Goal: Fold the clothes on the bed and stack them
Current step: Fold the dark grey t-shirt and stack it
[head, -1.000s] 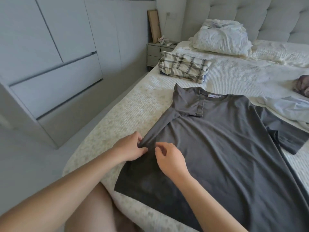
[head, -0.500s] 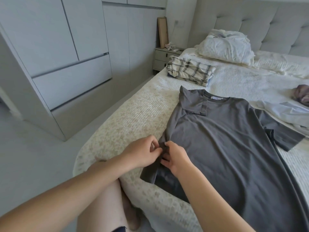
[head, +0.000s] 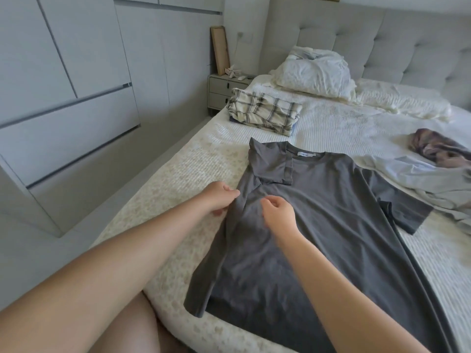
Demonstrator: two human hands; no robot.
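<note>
Left hand [head: 220,198] pinches the grey T-shirt [head: 318,225] edge (right hand [head: 279,215] loosely curled, empty); fold rightward, seam straight

Pale grey built-in wardrobe [head: 76,85] with flat handleless fronts and recessed grooves fills the left wall. Grey tufted upholstered headboard [head: 407,47] spans the back. Small grey two-drawer nightstand [head: 224,91] sits in the corner between them, dark drawer pulls visible; a few small pale items lie on top, too small to identify. Wooden-edged flat panel [head: 220,50] stands on the nightstand, tilted, leaning against the wall. Rumpled white pillow [head: 316,71] rests against the headboard. Light grey floor [head: 89,233] runs along the wardrobe.
</note>
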